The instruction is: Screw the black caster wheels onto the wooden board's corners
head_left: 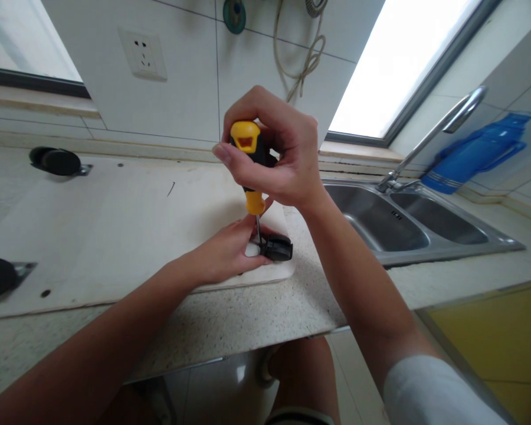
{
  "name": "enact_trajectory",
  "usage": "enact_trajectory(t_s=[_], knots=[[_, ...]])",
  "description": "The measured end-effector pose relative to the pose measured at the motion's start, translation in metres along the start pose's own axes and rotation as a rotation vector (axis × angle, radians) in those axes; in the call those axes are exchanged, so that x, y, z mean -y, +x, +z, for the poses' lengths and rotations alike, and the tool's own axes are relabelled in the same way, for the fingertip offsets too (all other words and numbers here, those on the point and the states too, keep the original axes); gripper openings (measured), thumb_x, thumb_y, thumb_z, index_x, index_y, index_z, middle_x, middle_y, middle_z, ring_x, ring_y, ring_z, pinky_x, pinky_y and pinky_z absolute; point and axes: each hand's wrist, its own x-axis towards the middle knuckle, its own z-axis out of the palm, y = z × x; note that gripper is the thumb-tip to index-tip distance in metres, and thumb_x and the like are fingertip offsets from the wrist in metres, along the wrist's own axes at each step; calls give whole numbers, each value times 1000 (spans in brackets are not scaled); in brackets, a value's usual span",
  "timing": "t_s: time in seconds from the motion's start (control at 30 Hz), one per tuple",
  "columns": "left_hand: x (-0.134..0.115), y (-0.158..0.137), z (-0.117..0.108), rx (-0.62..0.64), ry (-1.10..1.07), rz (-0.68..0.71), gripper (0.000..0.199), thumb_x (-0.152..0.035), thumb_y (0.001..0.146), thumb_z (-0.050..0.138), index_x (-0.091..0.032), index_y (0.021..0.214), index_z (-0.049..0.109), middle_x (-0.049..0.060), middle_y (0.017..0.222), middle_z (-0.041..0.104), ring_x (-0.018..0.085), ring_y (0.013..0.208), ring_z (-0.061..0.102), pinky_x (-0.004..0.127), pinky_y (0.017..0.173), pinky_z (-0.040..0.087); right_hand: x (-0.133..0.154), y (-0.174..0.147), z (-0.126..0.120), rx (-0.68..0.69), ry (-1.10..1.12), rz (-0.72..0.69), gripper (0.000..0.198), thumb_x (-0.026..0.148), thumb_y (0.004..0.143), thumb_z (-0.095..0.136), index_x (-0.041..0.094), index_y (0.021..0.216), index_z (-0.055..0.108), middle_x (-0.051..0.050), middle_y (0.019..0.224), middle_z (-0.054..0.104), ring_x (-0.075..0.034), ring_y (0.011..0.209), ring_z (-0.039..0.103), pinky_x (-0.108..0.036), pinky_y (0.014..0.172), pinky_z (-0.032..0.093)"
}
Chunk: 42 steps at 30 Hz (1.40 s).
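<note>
My right hand (pixel 278 147) is wrapped round the yellow and black handle of a screwdriver (pixel 255 202), held upright. Its metal shaft runs down to the mounting plate of a black caster wheel (pixel 278 247) at the right end of a white board (pixel 146 230). Low on the board, my left hand (pixel 230 248) has its thumb and fingers closed around that caster's base. The screwdriver's tip and any screw under it are too small to make out. Two more black casters, an upper one (pixel 59 161) and a lower one (pixel 0 278), stand at the board's left end.
The board lies on a speckled countertop (pixel 248 319). To the right is a double steel sink (pixel 380 224) with a tall faucet (pixel 442 130), and a blue thermos jug (pixel 478 153) behind it. A wall socket (pixel 142 54) and a looped cord (pixel 307 65) are on the tiled wall.
</note>
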Motion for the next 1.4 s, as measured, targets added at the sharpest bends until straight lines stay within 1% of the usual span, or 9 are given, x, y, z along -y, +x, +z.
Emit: enact_trajectory(t_s=[0.3, 0.47, 0.6, 0.77, 0.93, 1.1, 1.23, 1.4], knots=[[0, 0, 1, -11, -16, -5, 41, -27, 90, 85, -25, 129, 72, 8, 131, 82, 30, 122, 76, 48, 115, 58, 6, -2, 0, -39, 12, 55, 31, 52, 114, 44, 24, 106, 55, -1, 101, 56, -12, 88, 66, -25, 72, 56], [2, 0, 1, -12, 6, -9, 42, -29, 90, 86, -25, 130, 71, 8, 131, 81, 30, 121, 75, 48, 114, 57, 14, -6, 6, -140, 18, 93, 26, 47, 113, 45, 24, 105, 54, -1, 102, 55, -12, 85, 64, -29, 75, 58], [2, 0, 1, -18, 4, 0, 42, -30, 90, 86, -26, 129, 71, 7, 130, 81, 30, 122, 75, 47, 114, 57, 13, -7, 8, -168, 20, 64, 24, 45, 114, 46, 24, 104, 52, 0, 100, 53, -12, 85, 64, -28, 74, 57], [1, 0, 1, -13, 6, -27, 40, -31, 90, 85, -26, 128, 73, 9, 131, 80, 32, 121, 75, 51, 116, 56, 9, -6, 8, -195, 21, 21, 25, 46, 115, 47, 24, 103, 52, 0, 100, 52, -12, 88, 66, -28, 77, 59], [1, -1, 1, -18, 37, -40, 41, -33, 90, 86, -26, 128, 74, 10, 132, 80, 32, 121, 74, 53, 117, 56, 14, -5, 6, -178, 32, 34, 27, 48, 114, 49, 24, 103, 54, 1, 99, 54, -11, 87, 66, -26, 77, 60], [0, -1, 1, -13, 24, -44, 41, -32, 90, 86, -25, 128, 72, 11, 131, 79, 33, 121, 74, 54, 115, 57, 19, -4, 0, -127, -51, 111, 23, 45, 110, 51, 24, 99, 54, 0, 97, 55, -13, 86, 65, -27, 79, 60], [2, -2, 2, -24, 10, -24, 41, -31, 89, 85, -26, 127, 70, 9, 130, 80, 31, 117, 75, 50, 112, 59, 18, -2, -9, -122, -54, 53, 21, 44, 104, 55, 25, 96, 55, 0, 92, 53, -13, 81, 60, -30, 81, 58], [3, -2, 2, 5, -18, -45, 41, -28, 90, 84, -24, 128, 71, 11, 130, 80, 31, 116, 76, 49, 109, 60, 22, -3, -22, -16, -153, 82, 19, 44, 102, 53, 26, 96, 56, 0, 91, 53, -15, 82, 61, -30, 81, 57]])
